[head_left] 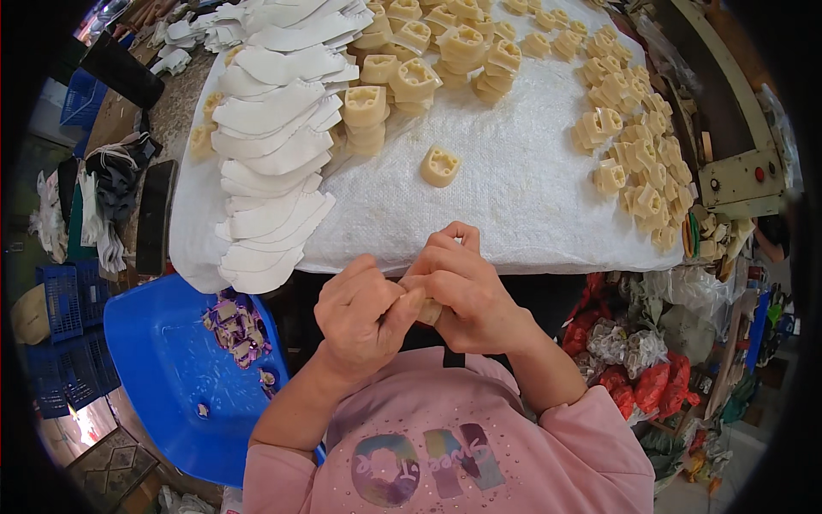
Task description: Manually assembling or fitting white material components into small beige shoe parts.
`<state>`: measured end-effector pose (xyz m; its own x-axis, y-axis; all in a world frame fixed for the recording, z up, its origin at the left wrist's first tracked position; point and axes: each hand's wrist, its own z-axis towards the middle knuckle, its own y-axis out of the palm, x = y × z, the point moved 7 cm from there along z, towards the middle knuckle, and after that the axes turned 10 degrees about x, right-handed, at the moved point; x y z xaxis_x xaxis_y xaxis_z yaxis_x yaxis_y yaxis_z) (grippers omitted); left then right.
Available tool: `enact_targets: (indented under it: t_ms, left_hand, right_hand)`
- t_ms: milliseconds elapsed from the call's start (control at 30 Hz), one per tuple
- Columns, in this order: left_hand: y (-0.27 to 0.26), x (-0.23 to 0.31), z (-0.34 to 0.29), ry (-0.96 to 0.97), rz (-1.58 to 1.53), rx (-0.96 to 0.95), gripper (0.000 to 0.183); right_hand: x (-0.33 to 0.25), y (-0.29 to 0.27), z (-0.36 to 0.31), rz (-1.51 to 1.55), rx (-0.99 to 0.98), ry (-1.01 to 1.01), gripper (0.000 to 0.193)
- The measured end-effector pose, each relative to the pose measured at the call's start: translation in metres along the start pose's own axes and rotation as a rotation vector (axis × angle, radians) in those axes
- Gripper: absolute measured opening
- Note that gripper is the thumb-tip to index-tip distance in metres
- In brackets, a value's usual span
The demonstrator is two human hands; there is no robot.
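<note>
My left hand (364,313) and my right hand (462,287) meet in front of my chest, just off the table's near edge. Both are closed, with fingers pinched around a small beige piece (430,312). Most of that piece is hidden by the fingers, so its kind cannot be made out. Straight ahead on the table lies a single cream moulded block (440,165) with a hollowed top. To its left, overlapping curved white sheet pieces (272,158) form a long row. Stacks of similar cream blocks (366,107) stand beside that row.
A white woven cover (505,214) lies over the table. More cream blocks (646,163) crowd its right side. At lower left stands a blue basin (163,368) with purple-and-beige scraps (237,330). Red and clear plastic bags (651,385) pile up at right. A dark phone-like slab (157,218) lies far left.
</note>
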<state>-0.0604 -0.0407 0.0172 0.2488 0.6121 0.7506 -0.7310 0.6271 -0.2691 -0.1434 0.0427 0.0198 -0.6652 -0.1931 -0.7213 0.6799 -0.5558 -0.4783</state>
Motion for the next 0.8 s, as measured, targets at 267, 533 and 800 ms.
enact_targets:
  t_ms: [267, 533, 800]
  left_hand:
    - [-0.024, 0.003, 0.003, 0.119, 0.159, 0.17, 0.028]
    - [-0.029, 0.002, 0.005, 0.044, -0.105, 0.285, 0.031]
    - [-0.012, 0.01, -0.005, 0.131, -0.118, 0.073, 0.03]
  right_hand:
    - [-0.016, -0.016, 0.012, -0.133, 0.182, -0.069, 0.032]
    - [0.038, 0.007, -0.043, 0.692, 0.419, 0.709, 0.027]
    - [0.032, 0.011, -0.05, 0.973, 0.528, 0.813, 0.023]
